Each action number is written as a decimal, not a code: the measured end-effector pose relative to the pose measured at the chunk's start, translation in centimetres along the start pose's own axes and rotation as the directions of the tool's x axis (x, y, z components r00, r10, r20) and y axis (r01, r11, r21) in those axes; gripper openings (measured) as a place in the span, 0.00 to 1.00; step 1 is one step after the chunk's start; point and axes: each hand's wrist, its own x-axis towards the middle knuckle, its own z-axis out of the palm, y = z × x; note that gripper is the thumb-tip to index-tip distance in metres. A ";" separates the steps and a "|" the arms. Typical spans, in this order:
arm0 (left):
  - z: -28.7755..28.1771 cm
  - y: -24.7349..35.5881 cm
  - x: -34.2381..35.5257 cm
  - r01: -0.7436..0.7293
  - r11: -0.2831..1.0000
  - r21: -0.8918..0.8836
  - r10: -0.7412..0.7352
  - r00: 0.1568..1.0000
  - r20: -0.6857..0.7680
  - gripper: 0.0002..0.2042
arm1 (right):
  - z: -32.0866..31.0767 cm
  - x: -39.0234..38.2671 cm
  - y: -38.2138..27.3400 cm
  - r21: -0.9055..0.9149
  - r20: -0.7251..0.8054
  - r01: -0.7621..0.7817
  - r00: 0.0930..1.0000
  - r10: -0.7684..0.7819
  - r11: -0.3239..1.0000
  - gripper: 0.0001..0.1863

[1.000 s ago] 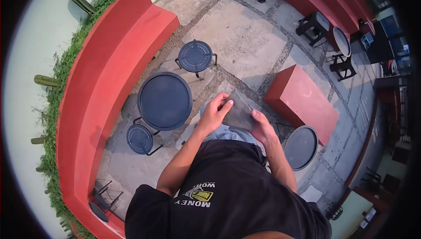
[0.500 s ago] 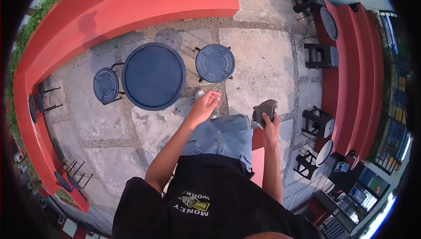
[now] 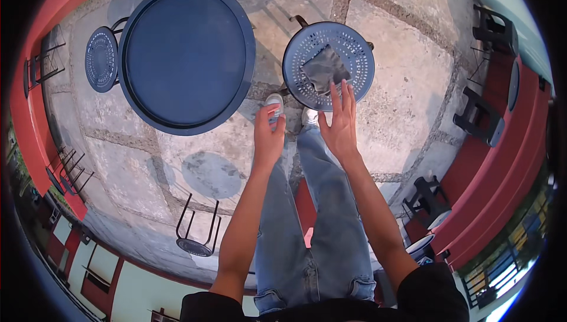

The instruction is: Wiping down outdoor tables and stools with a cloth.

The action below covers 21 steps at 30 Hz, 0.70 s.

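Note:
A folded grey cloth (image 3: 326,69) lies on the round dark blue stool (image 3: 354,41), whose seat has a pattern of small holes. My right hand (image 3: 341,133) is open beside the stool's near edge, its fingers spread. Its fingertips overlap the cloth's near corner; whether they touch it I cannot tell. Farther left, my left hand (image 3: 269,136) hovers over my shoe with nothing in it, fingers loosely bent and apart from the thumb. The large round dark blue table (image 3: 186,56) stands to the left of both hands.
Another perforated stool (image 3: 101,59) stands at the table's left. A small stool (image 3: 196,246) is at the lower left. Black stools (image 3: 479,115) line the red steps (image 3: 502,162) on the right. A red bench wall (image 3: 22,115) curves along the left, and stone paving (image 3: 407,91) covers the ground.
The grey cloth has gone from my right hand onto the stool seat, and that hand has opened. The table and stool now appear larger and closer, with my legs fully in view.

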 end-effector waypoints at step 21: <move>9.5 -10.4 14.1 -0.335 0.941 -0.036 0.316 0.915 -0.249 0.31 | 4.0 14.1 10.6 -0.214 -0.286 0.296 0.892 -0.349 0.931 0.23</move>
